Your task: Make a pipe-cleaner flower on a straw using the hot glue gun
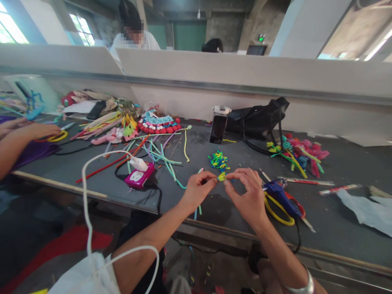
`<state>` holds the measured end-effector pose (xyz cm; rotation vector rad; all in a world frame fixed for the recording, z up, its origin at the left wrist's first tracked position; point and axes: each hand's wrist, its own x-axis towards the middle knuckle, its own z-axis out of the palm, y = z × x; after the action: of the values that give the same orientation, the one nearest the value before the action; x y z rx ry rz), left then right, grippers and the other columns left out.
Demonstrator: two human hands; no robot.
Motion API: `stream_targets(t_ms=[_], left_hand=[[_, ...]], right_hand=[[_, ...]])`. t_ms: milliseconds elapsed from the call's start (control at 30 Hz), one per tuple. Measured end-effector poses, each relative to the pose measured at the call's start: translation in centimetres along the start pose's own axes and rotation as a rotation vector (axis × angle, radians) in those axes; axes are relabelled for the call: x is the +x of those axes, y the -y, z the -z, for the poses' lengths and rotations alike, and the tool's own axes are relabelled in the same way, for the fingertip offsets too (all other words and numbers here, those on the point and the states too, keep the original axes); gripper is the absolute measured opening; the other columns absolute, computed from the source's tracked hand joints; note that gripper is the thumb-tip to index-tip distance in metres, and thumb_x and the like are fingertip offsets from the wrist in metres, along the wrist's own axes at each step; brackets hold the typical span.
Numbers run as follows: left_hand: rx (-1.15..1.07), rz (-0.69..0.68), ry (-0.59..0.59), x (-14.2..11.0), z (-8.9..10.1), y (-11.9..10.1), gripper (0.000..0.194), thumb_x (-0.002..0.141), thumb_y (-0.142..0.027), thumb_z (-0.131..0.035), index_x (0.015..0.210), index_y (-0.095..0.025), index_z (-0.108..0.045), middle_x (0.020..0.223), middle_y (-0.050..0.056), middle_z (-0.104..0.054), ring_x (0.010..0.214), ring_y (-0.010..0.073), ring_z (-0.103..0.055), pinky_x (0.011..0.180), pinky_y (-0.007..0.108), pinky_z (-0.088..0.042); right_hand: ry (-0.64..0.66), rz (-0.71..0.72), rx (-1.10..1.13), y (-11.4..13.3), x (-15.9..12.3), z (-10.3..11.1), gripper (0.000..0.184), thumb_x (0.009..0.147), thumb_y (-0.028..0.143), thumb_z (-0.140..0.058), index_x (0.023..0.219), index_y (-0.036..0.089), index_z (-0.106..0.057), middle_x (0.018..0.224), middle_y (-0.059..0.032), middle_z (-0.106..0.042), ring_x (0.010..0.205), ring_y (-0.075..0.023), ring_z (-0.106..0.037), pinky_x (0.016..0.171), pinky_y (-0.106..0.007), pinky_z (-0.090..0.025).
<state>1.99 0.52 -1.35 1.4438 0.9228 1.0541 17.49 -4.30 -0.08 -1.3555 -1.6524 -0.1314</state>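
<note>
Between my two hands is a small yellow-green fuzzy piece, which looks like bent pipe cleaner. My left hand pinches it from the left with thumb and forefinger. From the right, my right hand closes thumb and fingertips on its other side. Just beyond my fingertips lies a small heap of short blue, green and yellow pipe cleaner pieces. A blue glue gun rests to the right of my right hand, beside yellow-handled scissors.
A phone stands upright before a black bag. Pipe cleaner flowers lie at right. On the left are loose pipe cleaners, a purple power box with a white cable, and another person's hands. A low partition runs behind.
</note>
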Motion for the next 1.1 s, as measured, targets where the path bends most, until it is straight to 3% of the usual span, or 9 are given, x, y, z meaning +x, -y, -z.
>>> stream_targets(t_ms=[267, 600, 933, 1100], left_hand=[[-0.017, -0.004, -0.005, -0.06, -0.08, 0.05, 0.02, 0.077, -0.033, -0.064, 0.074, -0.014, -0.069, 0.057, -0.004, -0.047, 0.053, 0.008, -0.034, 0.052, 0.023, -0.024], [0.085, -0.052, 0.03, -0.21, -0.07, -0.06, 0.02, 0.078, -0.032, -0.063, 0.074, -0.014, -0.069, 0.06, -0.002, -0.054, 0.056, 0.0095, -0.04, 0.055, 0.023, -0.029], [0.114, -0.068, 0.042, -0.28, -0.15, -0.36, 0.018, 0.078, -0.03, -0.062, 0.072, -0.015, -0.069, 0.059, -0.003, -0.055, 0.055, 0.0092, -0.041, 0.058, 0.023, -0.034], [0.049, -0.028, 0.015, -0.28, -0.2, -0.27, 0.019, 0.077, -0.033, -0.063, 0.071, -0.015, -0.068, 0.058, -0.003, -0.053, 0.057, 0.0097, -0.041, 0.056, 0.023, -0.03]], right_hand=[[0.024, -0.001, -0.008, -0.09, -0.07, 0.22, 0.01, 0.078, 0.021, -0.065, 0.088, 0.023, -0.067, 0.091, -0.0022, -0.061, 0.09, -0.021, -0.055, 0.084, -0.038, -0.039], [0.027, -0.04, 0.06, 0.0, -0.08, -0.04, 0.005, 0.076, 0.017, -0.064, 0.076, 0.022, -0.064, 0.088, -0.0017, -0.061, 0.089, -0.0203, -0.056, 0.084, -0.039, -0.04], [0.028, -0.291, 0.405, -0.29, -0.41, -0.44, 0.004, 0.078, 0.023, -0.063, 0.076, 0.021, -0.065, 0.091, -0.0028, -0.062, 0.094, -0.0202, -0.057, 0.088, -0.037, -0.043], [-0.046, -0.489, 0.612, -0.6, -0.43, -0.52, 0.015, 0.081, 0.033, -0.064, 0.084, 0.018, -0.065, 0.086, -0.0037, -0.063, 0.084, -0.0179, -0.057, 0.079, -0.033, -0.045]])
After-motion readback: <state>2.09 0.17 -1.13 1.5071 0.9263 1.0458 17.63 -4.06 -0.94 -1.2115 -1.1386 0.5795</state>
